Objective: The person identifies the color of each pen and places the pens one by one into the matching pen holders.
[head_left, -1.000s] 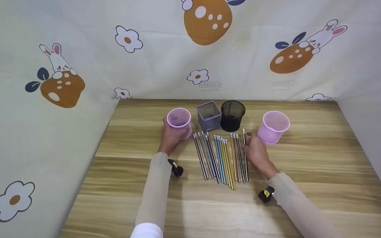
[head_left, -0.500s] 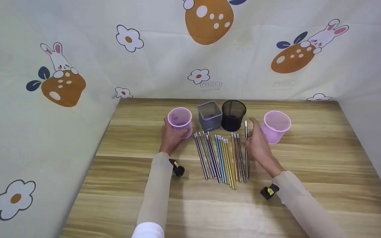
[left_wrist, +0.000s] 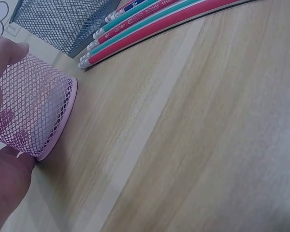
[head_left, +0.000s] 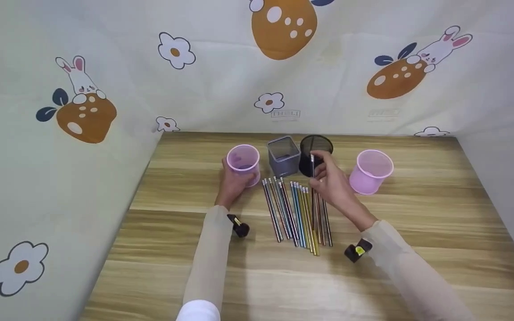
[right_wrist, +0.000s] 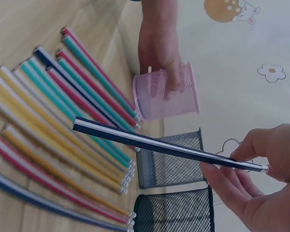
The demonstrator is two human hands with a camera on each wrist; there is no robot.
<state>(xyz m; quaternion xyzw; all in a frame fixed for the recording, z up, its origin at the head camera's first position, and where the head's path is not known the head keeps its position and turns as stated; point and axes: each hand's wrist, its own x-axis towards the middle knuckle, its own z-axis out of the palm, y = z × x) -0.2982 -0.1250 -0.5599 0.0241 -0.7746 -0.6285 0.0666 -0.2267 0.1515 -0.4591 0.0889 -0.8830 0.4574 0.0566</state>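
Observation:
My left hand (head_left: 234, 179) grips a pink mesh cup (head_left: 242, 161) standing at the left of the row; the left wrist view shows my thumb and palm (left_wrist: 7, 183) round the same cup (left_wrist: 36, 113). My right hand (head_left: 318, 168) pinches a dark striped pencil (head_left: 312, 166) near its eraser end and holds it raised in front of the black round mesh holder (head_left: 315, 152). The right wrist view shows that pencil (right_wrist: 159, 144) slanting out from my right hand (right_wrist: 232, 162). Several coloured pencils (head_left: 296, 213) lie side by side on the wooden table (head_left: 417, 223).
A grey square mesh holder (head_left: 282, 156) stands between the left cup and the black holder. A second pink mesh cup (head_left: 370, 170) stands to the right. Patterned cloth walls (head_left: 60, 133) close in the table at the back and both sides.
My right hand picked the dark pencil off the right end of the row, lifted it and carried it left to the black holder. The left hand kept hold of its cup.

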